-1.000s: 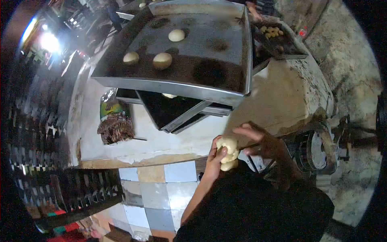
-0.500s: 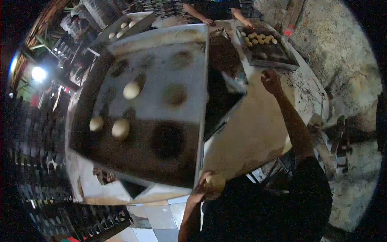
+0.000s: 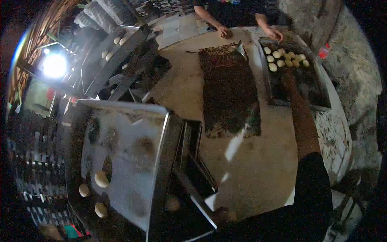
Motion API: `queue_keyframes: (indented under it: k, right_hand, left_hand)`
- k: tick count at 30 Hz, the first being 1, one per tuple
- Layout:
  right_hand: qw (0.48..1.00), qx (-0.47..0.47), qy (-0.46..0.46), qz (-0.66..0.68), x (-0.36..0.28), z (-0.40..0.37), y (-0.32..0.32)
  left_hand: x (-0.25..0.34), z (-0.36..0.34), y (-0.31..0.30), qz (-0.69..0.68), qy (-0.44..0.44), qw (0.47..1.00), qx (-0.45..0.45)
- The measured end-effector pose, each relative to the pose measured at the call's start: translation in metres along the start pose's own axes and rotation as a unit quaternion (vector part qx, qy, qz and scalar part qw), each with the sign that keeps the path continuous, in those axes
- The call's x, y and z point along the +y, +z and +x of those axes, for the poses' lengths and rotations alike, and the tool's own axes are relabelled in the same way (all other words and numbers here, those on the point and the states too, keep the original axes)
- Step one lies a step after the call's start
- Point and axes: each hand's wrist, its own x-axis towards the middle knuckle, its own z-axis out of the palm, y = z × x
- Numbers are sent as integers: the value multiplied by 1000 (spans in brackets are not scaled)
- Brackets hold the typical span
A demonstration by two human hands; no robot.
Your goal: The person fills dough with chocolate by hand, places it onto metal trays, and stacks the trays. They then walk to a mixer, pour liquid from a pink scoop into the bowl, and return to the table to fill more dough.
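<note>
Three pale dough balls [image 3: 101, 179] sit in the near part of a large metal tray [image 3: 121, 161] at lower left, one of them slightly farther in than the other two. Beneath that tray, angled trays [image 3: 195, 189] jut out to the right, with a dim dough piece [image 3: 173, 203] visible in one. Just beside them, at the bottom of the view, the left hand [image 3: 221, 213] is dark and blurred, next to a pale lump [image 3: 231, 215]; whether its grip is spread or closed, I cannot tell.

Across the middle of the table [image 3: 250, 169] lies a dark, worn sheet [image 3: 231, 94] with frayed ends. To its right, the right arm stretches away from the body, and the right hand [image 3: 289, 76] is at the near side of a cluster of rounded dough pieces [image 3: 288, 63] in the far tray [image 3: 316, 90]. Its fingers are too dark to read, so I cannot tell the state of that grip.

At upper left, stacked trays [image 3: 133, 66] carry more dough near a bright lamp [image 3: 54, 65]. Beyond the table, another person [image 3: 238, 10] has one hand [image 3: 224, 32] on the tabletop and the other [image 3: 275, 34] by the far tray's back edge.
</note>
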Motion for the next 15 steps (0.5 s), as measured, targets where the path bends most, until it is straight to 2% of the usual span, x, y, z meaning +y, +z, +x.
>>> queue_keyframes:
  k: [2,4,8,9,11,13,15]
  right_hand:
    - [989,-107,99,0,-16,30,17]
    - [973,-160,164,21,-24,38,27]
    - [957,-140,234,102,-39,47,1]
    - [954,-111,245,129,-48,45,-22]
    - [932,32,248,260,-83,28,-98]
    - [862,167,224,423,-137,4,-190]
    - [762,226,239,558,-198,-39,-282]
  left_hand:
    - [6,14,4,12,-9,1000,10]
    - [7,20,6,19,-13,1000,9]
    - [2,10,3,30,0,999,-11]
    - [-1,4,1,33,7,999,-19]
    - [-9,-7,-3,35,28,998,-40]
    - [-18,-19,-11,36,58,996,-61]
    - [-31,-32,-17,43,88,991,-87]
